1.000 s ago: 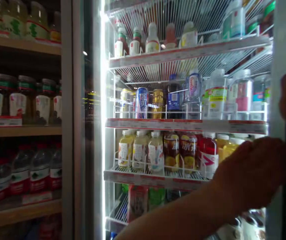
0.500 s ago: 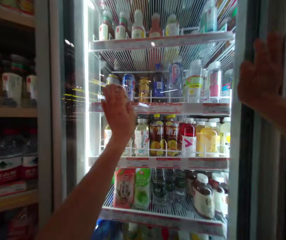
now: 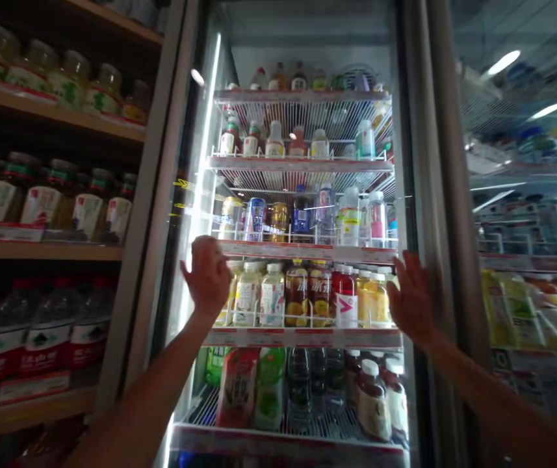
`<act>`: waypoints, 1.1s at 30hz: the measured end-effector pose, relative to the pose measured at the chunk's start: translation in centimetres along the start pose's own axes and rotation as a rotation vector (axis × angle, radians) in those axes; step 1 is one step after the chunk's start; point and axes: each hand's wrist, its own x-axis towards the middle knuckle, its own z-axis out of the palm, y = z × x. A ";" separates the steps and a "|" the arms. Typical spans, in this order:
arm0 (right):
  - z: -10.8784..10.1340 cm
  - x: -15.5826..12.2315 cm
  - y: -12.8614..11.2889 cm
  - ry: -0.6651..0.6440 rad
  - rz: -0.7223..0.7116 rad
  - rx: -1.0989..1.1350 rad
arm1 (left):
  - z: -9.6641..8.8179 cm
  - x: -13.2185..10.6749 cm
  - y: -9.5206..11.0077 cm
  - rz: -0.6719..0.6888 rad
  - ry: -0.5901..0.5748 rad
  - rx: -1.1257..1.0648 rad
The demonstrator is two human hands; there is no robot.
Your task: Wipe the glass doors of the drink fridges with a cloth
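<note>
A lit drinks fridge [image 3: 407, 162] stands in front of me with several wire shelves of bottles and cans. My left hand [image 3: 207, 276] is raised with fingers spread, at the left side of the fridge front, level with a row of pale yellow bottles [image 3: 259, 296]. My right hand [image 3: 412, 299] is raised too, palm forward and fingers apart, near the right door frame beside yellow and red bottles [image 3: 361, 296]. Both hands hold nothing and seem to rest flat on the glass. A blue can [image 3: 255, 220] stands on the shelf above my left hand.
Wooden shelves [image 3: 39, 250] on the left carry jars and, lower down, water bottles with red labels [image 3: 39, 338]. On the right is a second glass-fronted fridge [image 3: 526, 260] with reflections of ceiling lights. Cartons and dark bottles fill the lower fridge shelf [image 3: 288, 442].
I have stepped back, so the whole fridge shows. My right hand came down from the door edge to the fridge front. My left hand dropped slightly and stays on the left side.
</note>
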 end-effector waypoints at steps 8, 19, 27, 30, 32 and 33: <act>0.0 -1.7 -1.9 0.037 0.048 0.026 | 2.3 -4.9 10.0 0.340 -0.142 -0.112; -0.2 -1.4 -1.9 -0.014 0.069 0.011 | -0.8 -2.5 -0.5 0.047 -0.047 0.056; -0.4 -1.7 -0.9 -0.084 0.062 0.097 | 1.0 -7.5 8.2 0.507 -0.234 -0.080; -1.4 -1.3 -1.7 -0.113 0.121 0.202 | 1.2 -8.0 10.3 0.665 -0.335 -0.119; -2.1 -0.5 -4.2 -0.088 0.186 0.326 | 1.1 -7.5 10.5 0.673 -0.376 -0.153; -2.3 0.1 -5.9 -0.083 0.199 0.409 | 1.1 -7.1 10.5 0.661 -0.390 -0.175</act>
